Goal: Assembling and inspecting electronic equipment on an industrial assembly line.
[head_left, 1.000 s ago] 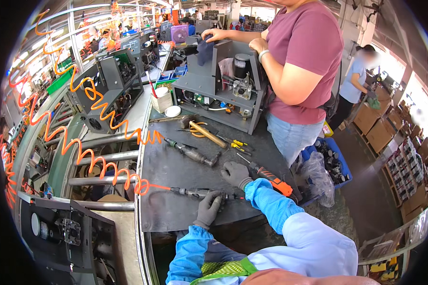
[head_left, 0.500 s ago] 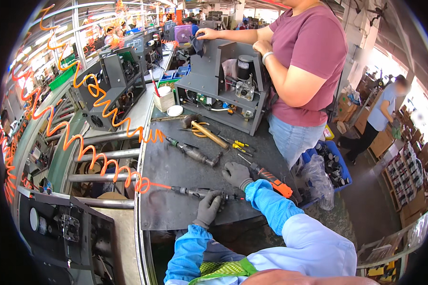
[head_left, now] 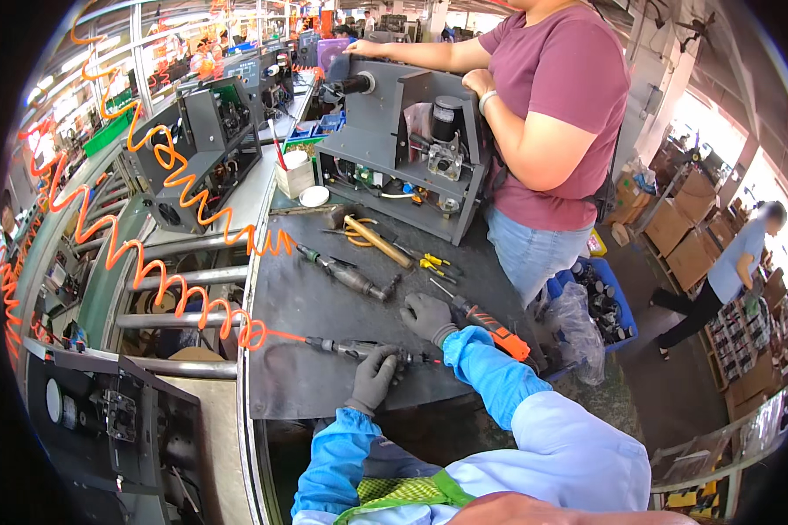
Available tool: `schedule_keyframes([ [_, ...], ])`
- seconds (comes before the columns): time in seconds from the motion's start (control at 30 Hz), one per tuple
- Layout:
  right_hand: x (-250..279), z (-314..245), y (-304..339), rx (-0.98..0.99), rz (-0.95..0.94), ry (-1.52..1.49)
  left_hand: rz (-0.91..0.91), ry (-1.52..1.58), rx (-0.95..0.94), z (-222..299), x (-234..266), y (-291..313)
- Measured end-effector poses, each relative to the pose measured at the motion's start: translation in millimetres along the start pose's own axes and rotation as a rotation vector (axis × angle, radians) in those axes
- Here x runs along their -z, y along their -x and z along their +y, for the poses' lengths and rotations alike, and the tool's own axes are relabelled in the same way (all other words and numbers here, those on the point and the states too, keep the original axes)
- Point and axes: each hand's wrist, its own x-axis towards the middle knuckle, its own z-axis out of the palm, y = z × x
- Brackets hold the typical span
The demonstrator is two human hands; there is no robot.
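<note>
My left hand [head_left: 375, 378], in a dark grey glove, is closed over the front part of an air screwdriver [head_left: 346, 348] lying on the black mat [head_left: 302, 389]. An orange coiled hose [head_left: 252, 332] leads to that tool's rear end. Farther right, my right hand [head_left: 427, 317] rests gloved on the mat, fingers lying loosely and nothing visible in them. Just beside it lies an orange and black power screwdriver [head_left: 490, 331]. A second air tool with an angled head [head_left: 350, 278] lies beyond my hands.
A hammer [head_left: 381, 241], yellow-handled pliers [head_left: 433, 262] and a white tub [head_left: 295, 175] sit farther back. Behind them stands a grey machine housing [head_left: 385, 162], a co-worker [head_left: 556, 96] leaning beside it. A roller conveyor [head_left: 184, 319] runs left; a blue bin [head_left: 617, 302] stands right.
The co-worker's outstretched hand has moved left with a dark cloth, uncovering a black cylinder on the housing. A distant person has walked right. My hands keep their places by the tools.
</note>
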Motion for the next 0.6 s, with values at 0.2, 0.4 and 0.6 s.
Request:
schedule_keyframes([
  [0.2,3.4,-2.2,0.0,-0.032,-0.066,0.002,-0.007,-0.007,0.005,1.8,-0.8,2.7],
  [0.4,5.9,0.8,1.8,-0.033,-0.075,-0.012,-0.019,-0.022,0.015,5.9,-4.4,4.0],
  [0.6,3.6,-5.8,0.2,-0.027,-0.060,-0.029,-0.003,-0.014,-0.003,2.1,0.8,4.6],
])
